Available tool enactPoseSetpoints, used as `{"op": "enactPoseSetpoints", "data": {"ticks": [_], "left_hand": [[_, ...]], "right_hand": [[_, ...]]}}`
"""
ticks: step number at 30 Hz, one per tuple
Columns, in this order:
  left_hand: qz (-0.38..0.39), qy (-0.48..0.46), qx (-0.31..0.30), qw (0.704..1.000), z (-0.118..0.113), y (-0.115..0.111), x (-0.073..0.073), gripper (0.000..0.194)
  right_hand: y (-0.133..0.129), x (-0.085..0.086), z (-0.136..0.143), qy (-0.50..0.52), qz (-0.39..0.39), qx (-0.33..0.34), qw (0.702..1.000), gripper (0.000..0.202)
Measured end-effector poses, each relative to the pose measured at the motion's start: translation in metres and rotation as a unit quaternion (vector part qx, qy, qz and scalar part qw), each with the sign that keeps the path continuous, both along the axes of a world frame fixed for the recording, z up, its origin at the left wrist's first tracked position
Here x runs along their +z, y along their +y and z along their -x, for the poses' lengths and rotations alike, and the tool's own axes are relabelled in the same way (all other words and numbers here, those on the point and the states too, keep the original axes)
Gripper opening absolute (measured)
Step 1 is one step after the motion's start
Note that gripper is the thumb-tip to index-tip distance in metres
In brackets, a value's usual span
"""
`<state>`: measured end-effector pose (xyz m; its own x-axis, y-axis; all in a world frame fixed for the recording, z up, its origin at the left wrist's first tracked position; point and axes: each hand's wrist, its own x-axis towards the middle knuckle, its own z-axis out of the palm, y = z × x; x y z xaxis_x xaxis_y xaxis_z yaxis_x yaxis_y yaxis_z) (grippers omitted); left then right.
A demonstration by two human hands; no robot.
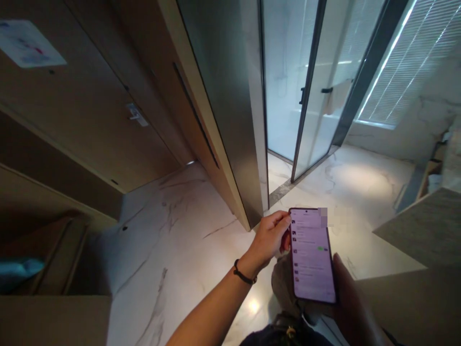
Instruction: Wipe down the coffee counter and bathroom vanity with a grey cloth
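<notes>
Holding the unit: the person is supporting the phone (310, 269) in front of the body, above the veined floor (187, 259), with its lit screen facing up towards the head.

1. Left hand (272, 233): it is grasping the upper left edge. The thumb is lying at the rim near the corner, and the other fingers are curling behind, partly hidden. Position the thumb on the rim, so that it is leaving the displayed list uncovered.

2. Right hand (349, 290): it is lying at the lower right edge. Its fingers are hidden, so I cannot tell whether they are clasping the phone or merely bracing it.

3. Load: the two hands are meeting the phone near diagonally opposite corners, which should resist twisting. If the right hand is only bracing, the left pinch is probably carrying most of the weight; spread the fingers beneath for support.

Caution: the floor is looking hard from where I am standing, and a slip could damage the phone. The glass door (324, 139) is standing well apart, ahead.
</notes>
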<state>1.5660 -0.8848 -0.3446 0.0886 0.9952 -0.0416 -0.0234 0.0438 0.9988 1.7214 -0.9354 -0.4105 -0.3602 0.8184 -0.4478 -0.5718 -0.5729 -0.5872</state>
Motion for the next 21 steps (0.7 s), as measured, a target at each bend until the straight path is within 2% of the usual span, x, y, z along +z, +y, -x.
{"op": "enactPoseSetpoints", "data": {"ticks": [3,7,10,13,17,21], "left_hand": [[0.019,-0.012,-0.018,1.000,-0.008,0.035,-0.002,0.038],[0.018,0.032,-0.028,0.999,-0.006,0.065,-0.002,0.039],[-0.016,0.110,-0.066,0.992,0.004,0.075,-0.002,0.037],[-0.043,0.181,-0.128,0.974,0.018,0.080,-0.001,0.049],[-0.057,0.159,-0.232,0.958,0.039,0.090,0.005,0.069],[-0.066,0.147,-0.285,0.945,0.065,0.106,0.013,0.071]], "right_hand": [[0.033,-0.002,-0.010,-0.024,0.012,-0.010,1.000,0.056],[0.067,-0.007,-0.011,-0.053,0.003,-0.025,0.998,0.060],[0.087,-0.008,-0.005,-0.057,0.036,-0.068,0.995,0.064],[0.101,-0.005,0.004,-0.041,0.030,-0.085,0.995,0.065],[0.113,0.005,0.026,-0.036,0.018,-0.122,0.992,0.059],[0.122,0.013,0.058,-0.038,-0.004,-0.168,0.985,0.054]]}}
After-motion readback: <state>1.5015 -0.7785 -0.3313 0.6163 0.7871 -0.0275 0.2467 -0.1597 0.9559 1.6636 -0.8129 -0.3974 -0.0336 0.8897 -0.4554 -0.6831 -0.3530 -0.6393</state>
